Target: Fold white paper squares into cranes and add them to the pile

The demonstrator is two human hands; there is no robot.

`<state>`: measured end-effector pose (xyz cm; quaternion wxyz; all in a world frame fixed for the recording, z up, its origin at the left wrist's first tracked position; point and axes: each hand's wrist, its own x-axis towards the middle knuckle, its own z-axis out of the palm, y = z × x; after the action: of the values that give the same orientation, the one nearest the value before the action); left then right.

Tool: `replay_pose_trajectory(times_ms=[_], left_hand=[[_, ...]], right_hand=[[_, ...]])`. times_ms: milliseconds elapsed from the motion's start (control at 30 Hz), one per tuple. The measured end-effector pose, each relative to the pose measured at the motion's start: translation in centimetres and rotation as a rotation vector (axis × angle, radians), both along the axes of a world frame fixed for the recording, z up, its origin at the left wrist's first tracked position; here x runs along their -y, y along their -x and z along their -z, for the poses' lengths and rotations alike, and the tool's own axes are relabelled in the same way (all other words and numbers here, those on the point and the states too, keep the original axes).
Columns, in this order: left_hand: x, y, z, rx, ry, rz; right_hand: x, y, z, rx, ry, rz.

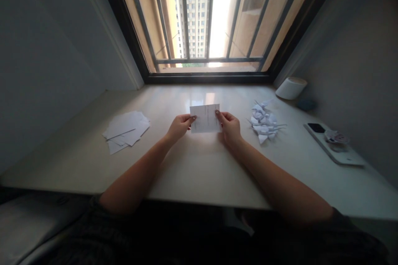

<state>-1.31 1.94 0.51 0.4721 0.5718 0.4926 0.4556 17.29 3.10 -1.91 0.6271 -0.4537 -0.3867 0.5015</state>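
A small white sheet of paper (205, 119) with faint printed lines is held up between my hands, above the pale countertop. My left hand (180, 126) pinches its left edge, thumb on the near face. At the right edge, my right hand (229, 126) grips it the same way; the fingers behind the sheet are mostly hidden. To the left lies a loose stack of white paper sheets (126, 128), fanned unevenly. On the right sits a heap of folded paper pieces (264, 122) with pointed tips, some looking like paper cranes.
A white phone (334, 145) with a round grip on its back lies at the far right. Behind it, a white cylindrical object (291, 87) rests near the wall beside a dark bluish item (306, 104). A barred window (205, 78) closes off the back; the counter's front edge is near my forearms.
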Motion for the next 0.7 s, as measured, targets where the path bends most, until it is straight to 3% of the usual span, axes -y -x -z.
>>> replay_pose_trajectory(times_ms=[133,300,700], left_hand=[[-0.1,0.2,-0.2,0.036,0.001,-0.013],[0.1,0.3,-0.9,0.157,0.121,-0.048],[-0.4,0.7,-0.8,0.39,0.388,-0.093]], right_hand=[[-0.1,-0.1,0.2,0.031,-0.02,-0.025],[-0.3,-0.2,0.1,0.057,-0.113,-0.041],[1.0,-0.2,-1.5,-0.032,-0.106,-0.4]])
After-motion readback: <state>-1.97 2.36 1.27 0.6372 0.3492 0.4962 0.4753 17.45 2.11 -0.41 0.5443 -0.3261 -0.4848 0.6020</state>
